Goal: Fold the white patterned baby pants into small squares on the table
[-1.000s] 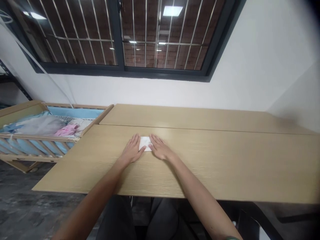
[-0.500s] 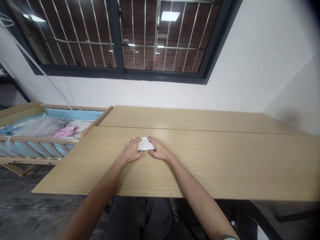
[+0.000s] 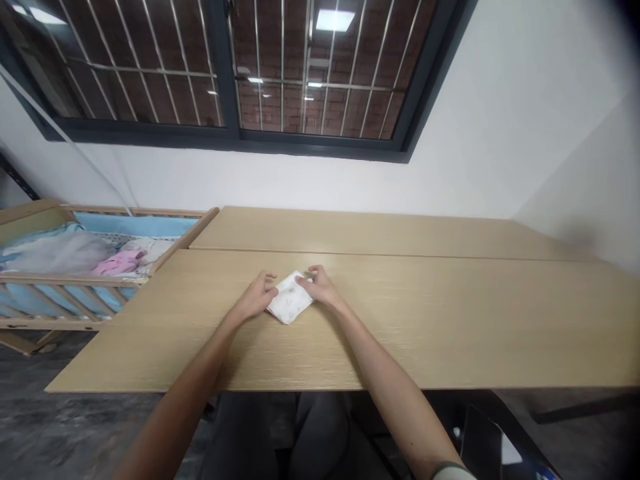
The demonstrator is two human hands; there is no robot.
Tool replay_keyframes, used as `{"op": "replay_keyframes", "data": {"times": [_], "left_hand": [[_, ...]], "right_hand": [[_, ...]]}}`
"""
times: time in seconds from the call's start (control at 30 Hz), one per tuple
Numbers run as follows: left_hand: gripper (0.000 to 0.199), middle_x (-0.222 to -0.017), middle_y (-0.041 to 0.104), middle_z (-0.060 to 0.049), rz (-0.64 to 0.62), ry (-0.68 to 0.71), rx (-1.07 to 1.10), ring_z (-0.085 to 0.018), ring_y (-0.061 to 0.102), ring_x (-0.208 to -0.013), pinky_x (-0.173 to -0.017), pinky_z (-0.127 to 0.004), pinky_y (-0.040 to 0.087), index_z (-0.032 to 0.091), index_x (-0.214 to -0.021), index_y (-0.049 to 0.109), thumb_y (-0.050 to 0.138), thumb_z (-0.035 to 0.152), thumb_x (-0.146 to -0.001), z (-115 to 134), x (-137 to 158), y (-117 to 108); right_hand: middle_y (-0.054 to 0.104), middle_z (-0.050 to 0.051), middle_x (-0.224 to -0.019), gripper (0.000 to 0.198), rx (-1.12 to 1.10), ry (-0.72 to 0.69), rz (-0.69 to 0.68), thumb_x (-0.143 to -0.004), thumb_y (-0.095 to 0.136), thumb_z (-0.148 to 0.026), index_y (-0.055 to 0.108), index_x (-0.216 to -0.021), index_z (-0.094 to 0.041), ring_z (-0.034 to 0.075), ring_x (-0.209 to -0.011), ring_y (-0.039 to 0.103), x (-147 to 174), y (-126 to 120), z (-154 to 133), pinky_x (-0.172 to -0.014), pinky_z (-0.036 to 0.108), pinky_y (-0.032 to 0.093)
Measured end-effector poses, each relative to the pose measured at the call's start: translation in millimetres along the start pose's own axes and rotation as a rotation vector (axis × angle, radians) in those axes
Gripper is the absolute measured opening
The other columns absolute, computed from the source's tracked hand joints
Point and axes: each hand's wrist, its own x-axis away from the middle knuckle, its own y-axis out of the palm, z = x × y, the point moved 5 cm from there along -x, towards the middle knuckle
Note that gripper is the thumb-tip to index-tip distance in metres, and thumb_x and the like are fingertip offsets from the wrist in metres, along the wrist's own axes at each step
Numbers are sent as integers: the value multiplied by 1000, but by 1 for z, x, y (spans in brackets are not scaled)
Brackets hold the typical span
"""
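A small folded white cloth (image 3: 291, 301) with a faint print lies on the wooden tabletop in front of me, one corner pointing toward me. At its left edge is my left hand (image 3: 256, 295), thumb touching the cloth and fingers apart beyond it. My right hand (image 3: 321, 288) grips the upper right corner, with the thumb on top and the index finger stretched out. The right hand's lower fingers are hidden behind the cloth.
The wide wooden table (image 3: 425, 320) has a seam running across it near the back. To the left stands a wooden crib (image 3: 75, 283) with blue lining, holding a pink cloth (image 3: 119, 263) and other bedding. A dark-framed barred window (image 3: 235, 73) is above. Below the right front edge is a dark chair-like object.
The white cloth, earlier a compact shape cupped between both hands, now shows a larger, turned diamond-like face. My left fingers have loosened, and my right thumb has come onto the cloth's top.
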Motion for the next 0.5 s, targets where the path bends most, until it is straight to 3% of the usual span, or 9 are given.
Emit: {"op": "replay_keyframes", "data": {"times": [0.23, 0.4, 0.5], "left_hand": [[45, -83, 73, -5, -44, -42, -126, -19, 67, -65, -58, -27, 48, 15, -130, 47, 50, 21, -85, 1, 5, -4], [44, -90, 71, -9, 33, -54, -387, -27, 68, -80, -76, -36, 50, 17, -126, 53, 58, 27, -84, 12, 9, -10], [42, -104, 70, -17, 109, -39, -512, -34, 66, -101, -91, -45, 48, 16, -128, 54, 54, 29, -88, 27, 27, 0]], "right_hand": [[59, 13, -128, 72, 7, -153, -183, -74, 70, -14, 39, -137, -23, 21, -104, 67, -2, 6, 4, -82, 35, 59], [52, 15, -139, 58, 102, -312, 3, -84, 66, -22, 44, -137, -23, 22, -115, 63, -5, 4, 1, -98, 43, 53], [52, 15, -141, 48, 206, -506, 42, -91, 60, -27, 49, -137, -21, 24, -127, 56, 6, 3, -18, -108, 46, 45]]}}
